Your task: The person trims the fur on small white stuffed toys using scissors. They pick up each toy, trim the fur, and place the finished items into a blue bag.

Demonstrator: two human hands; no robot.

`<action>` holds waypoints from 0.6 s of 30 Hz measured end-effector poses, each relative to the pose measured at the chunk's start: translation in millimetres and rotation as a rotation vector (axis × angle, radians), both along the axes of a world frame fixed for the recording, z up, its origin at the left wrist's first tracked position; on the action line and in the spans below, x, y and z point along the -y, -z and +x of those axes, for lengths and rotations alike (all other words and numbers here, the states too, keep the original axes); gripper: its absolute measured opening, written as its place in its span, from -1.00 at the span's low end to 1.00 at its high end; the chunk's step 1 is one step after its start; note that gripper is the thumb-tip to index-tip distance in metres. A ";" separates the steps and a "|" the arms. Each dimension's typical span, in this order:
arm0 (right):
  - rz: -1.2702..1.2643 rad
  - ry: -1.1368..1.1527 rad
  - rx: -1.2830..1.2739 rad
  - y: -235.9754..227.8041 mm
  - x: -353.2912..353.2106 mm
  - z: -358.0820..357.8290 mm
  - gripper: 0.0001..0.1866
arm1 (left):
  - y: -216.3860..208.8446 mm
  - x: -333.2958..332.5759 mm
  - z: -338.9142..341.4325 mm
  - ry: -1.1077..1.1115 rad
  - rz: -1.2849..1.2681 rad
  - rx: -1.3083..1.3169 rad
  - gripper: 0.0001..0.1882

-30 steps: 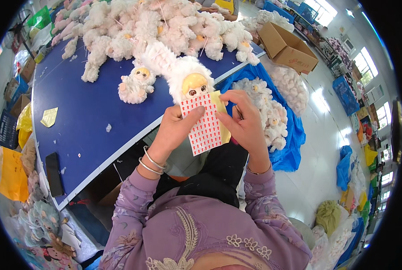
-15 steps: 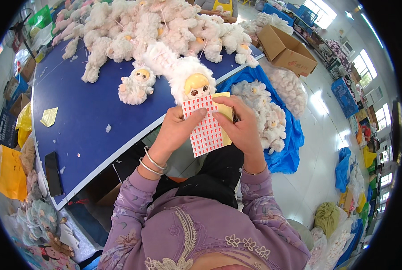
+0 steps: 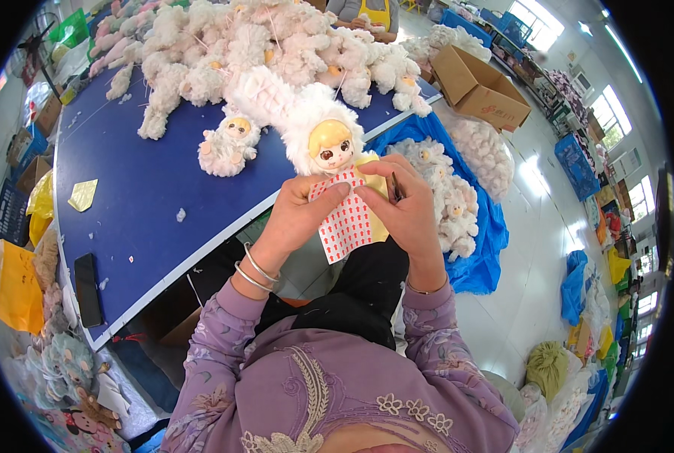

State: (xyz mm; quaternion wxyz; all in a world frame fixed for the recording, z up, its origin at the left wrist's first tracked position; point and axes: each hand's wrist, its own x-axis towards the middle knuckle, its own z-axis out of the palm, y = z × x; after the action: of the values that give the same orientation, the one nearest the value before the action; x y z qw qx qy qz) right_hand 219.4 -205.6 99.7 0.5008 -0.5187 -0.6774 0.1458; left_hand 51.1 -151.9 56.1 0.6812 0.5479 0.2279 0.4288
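A sticker sheet [image 3: 346,225], white with rows of red arrow marks and a yellow backing, is held up by both hands over my lap. My left hand [image 3: 291,215] pinches its left side, thumb on top. My right hand [image 3: 412,211] pinches the upper right part with thumb and fingers; a small dark slim thing shows by its fingers, too small to name. Just beyond the sheet lies a plush doll [image 3: 331,145] with white fur and a yellow-fringed face, its lower face close to the sheet. A smaller white plush doll [image 3: 229,147] lies left on the table.
The blue table [image 3: 148,234] bears a heap of white plush dolls [image 3: 201,53] and a black phone [image 3: 88,291]. At right stand a blue bag [image 3: 488,241] of plush and an open cardboard box [image 3: 480,87]. Another person [image 3: 374,15] is beyond the table.
The top of the sheet has dipped and curled between my hands, so more of the doll's face shows. Both hands stay on the sheet with only slight movement.
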 end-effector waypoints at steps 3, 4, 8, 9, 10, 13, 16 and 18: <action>0.008 0.003 0.001 -2.4 1.6 -0.6 -0.80 | -1.6 0.5 -0.6 -0.010 0.076 -0.028 -0.79; 0.014 0.004 0.002 -3.2 2.2 -0.6 -0.81 | -0.2 0.4 0.8 -0.016 0.106 -0.024 -0.79; 0.016 0.015 0.012 -5.3 3.2 1.1 -0.85 | -1.2 0.6 1.8 -0.012 0.158 -0.029 -0.79; 0.012 0.017 0.015 -5.3 3.5 1.8 -0.86 | -1.9 1.4 2.6 -0.017 0.154 -0.017 -0.79; 0.008 0.017 0.017 -5.1 3.1 1.9 -0.86 | -2.7 2.7 3.3 -0.025 0.150 -0.005 -0.79; 0.017 0.030 0.029 -4.3 3.0 2.1 -0.86 | -6.3 3.7 2.7 -0.023 0.173 -0.016 -0.80; 0.012 0.043 0.024 -4.2 4.0 3.2 -0.86 | -5.4 2.7 4.0 -0.015 0.189 -0.031 -0.80; 0.011 0.052 0.035 -5.4 4.5 2.5 -0.86 | -3.4 2.2 4.7 -0.030 0.199 -0.032 -0.81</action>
State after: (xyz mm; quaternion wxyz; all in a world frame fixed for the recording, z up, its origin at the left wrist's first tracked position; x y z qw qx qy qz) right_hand 221.9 -210.0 105.1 0.4955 -0.5357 -0.6731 0.1198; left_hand 55.8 -154.1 59.4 0.6133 0.6162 0.2032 0.4504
